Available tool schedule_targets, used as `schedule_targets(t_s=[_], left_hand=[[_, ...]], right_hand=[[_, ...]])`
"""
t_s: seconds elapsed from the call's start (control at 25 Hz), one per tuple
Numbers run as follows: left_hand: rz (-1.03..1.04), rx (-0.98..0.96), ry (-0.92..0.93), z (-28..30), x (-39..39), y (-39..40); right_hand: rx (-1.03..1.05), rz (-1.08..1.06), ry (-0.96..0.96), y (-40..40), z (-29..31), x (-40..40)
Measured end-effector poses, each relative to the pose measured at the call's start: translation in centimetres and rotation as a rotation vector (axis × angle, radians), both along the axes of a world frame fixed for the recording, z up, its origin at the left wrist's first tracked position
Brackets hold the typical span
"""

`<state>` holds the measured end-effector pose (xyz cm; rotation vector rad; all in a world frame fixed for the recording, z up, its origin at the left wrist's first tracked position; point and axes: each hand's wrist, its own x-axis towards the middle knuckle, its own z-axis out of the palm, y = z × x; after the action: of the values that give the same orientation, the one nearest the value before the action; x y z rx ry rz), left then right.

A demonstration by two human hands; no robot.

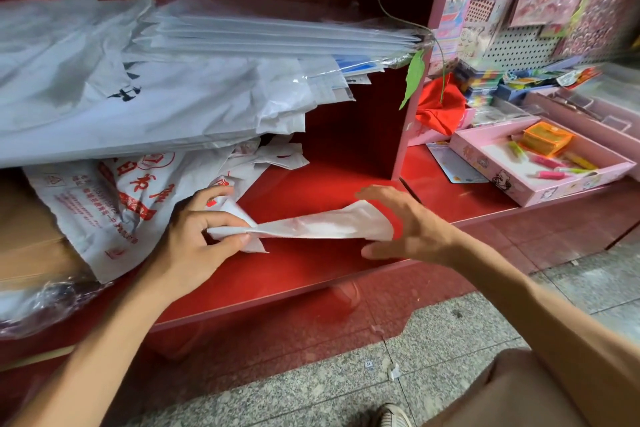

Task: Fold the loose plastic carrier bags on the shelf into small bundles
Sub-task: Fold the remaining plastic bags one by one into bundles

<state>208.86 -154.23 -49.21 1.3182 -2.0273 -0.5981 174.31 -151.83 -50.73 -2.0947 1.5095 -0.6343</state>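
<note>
Shelf (311,184) red, glossy | left hand (194,236) pinches folded bag (311,225) on it | right hand (412,225) spread beside | granite floor (346,385) below shelf

White bag (311,227) folded narrow, on shelf (311,184)

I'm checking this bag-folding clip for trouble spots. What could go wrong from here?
Only the left hand pinches the folded strip; the right hand is open at the far end, so the strip may spring open. The loose printed bags lie right beside the left hand and could get dragged along. The big stack of bags overhangs the work spot and might slide down.
</note>
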Motion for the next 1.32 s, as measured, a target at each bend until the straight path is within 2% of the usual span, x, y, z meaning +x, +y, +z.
schedule_targets(t_s=[0.08,0.12,0.2,0.32,0.4,0.52,0.56,0.64,0.68,0.8,0.92,1.04,1.12,1.16,1.2,1.28,1.32], left_hand=[[-0.093,0.101,0.116,0.2,0.0,0.3],[-0.116,0.191,0.214,0.4,-0.1,0.5],[-0.081,0.344,0.438,0.7,-0.2,0.7],[0.035,0.516,0.679,0.9,-0.2,0.8],[0.073,0.626,0.707,0.7,-0.3,0.9],[0.1,0.673,0.517,0.3,-0.4,1.0],[0.111,0.661,0.412,0.2,-0.4,1.0],[0.136,0.633,0.276,0.2,-0.5,0.9],[0.132,0.633,0.274,0.1,-0.5,0.8],[0.07,0.697,0.418,-0.2,-0.6,0.8],[0.072,0.699,0.472,-0.5,-0.9,0.6],[0.12,0.681,0.505,-0.6,-2.0,0.9],[0.085,0.71,0.499,-0.9,-2.9,1.3],[0.042,0.695,0.408,-1.1,-3.3,1.6],[-0.003,0.615,0.231,-1.4,-3.5,1.8],[-0.069,0.279,-0.193,-1.9,-3.6,2.1],[-0.112,0.107,-0.33,-2.0,-3.7,2.1]], right_hand=[[-0.088,0.052,0.213,-0.7,-1.3,1.1],[-0.138,0.044,0.193,-1.1,-1.4,1.5],[-0.12,-0.013,-0.057,-1.3,-0.2,1.5],[0.181,-0.086,-0.604,-0.5,1.8,1.1],[0.324,-0.131,-0.733,-0.2,1.9,1.1],[0.567,-0.193,-0.584,-0.4,1.3,1.8],[0.606,-0.21,-0.538,-0.6,1.1,1.9],[0.595,-0.274,-0.565,-1.0,1.0,2.1],[0.559,-0.326,-0.607,-1.3,1.0,2.1],[0.443,-0.44,-0.693,-2.2,0.9,2.4],[0.338,-0.512,-0.679,-2.8,0.2,2.6],[0.095,-0.57,-0.418,-3.0,-0.2,2.8],[-0.01,-0.493,-0.278,-2.9,-0.2,3.1],[-0.027,-0.425,-0.229,-2.8,-0.3,3.4],[-0.03,-0.352,-0.171,-2.7,-0.5,3.6],[-0.031,-0.23,0.01,-2.5,-1.3,4.0],[-0.032,-0.187,0.116,-2.6,-1.7,4.1]])
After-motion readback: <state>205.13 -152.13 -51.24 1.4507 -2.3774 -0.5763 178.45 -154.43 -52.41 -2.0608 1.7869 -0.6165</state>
